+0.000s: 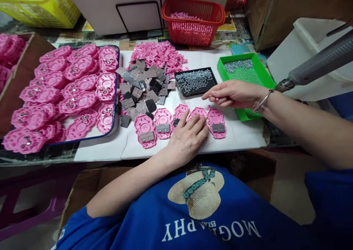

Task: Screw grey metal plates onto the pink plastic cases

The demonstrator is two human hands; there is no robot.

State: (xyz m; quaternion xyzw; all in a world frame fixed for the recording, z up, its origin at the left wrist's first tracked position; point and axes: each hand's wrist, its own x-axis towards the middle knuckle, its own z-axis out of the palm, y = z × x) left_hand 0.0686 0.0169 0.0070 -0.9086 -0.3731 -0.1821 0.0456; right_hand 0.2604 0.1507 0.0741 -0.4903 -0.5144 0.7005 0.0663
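Observation:
A row of several pink plastic casings lies on the white work surface, among them a left-end casing (144,127) and a right-end casing (216,119), with metal plates such as the grey plate (163,128) on their lower halves. My left hand (187,138) rests flat over the middle casings, fingers stretched out and partly covering them. Above the right end of the row, my right hand (231,94) is closed, with small pink plastic pieces (211,96) showing between its curled fingers. Close beside it sits a black perforated tray (195,90) of small screws.
Loose metal plates (143,86) and small pink parts (158,55) are heaped behind the row. A tray (117,95) of stacked casings stands left. A green tray (264,75) with screws lies right, below an electric screwdriver (317,60). A red basket (193,31) stands behind.

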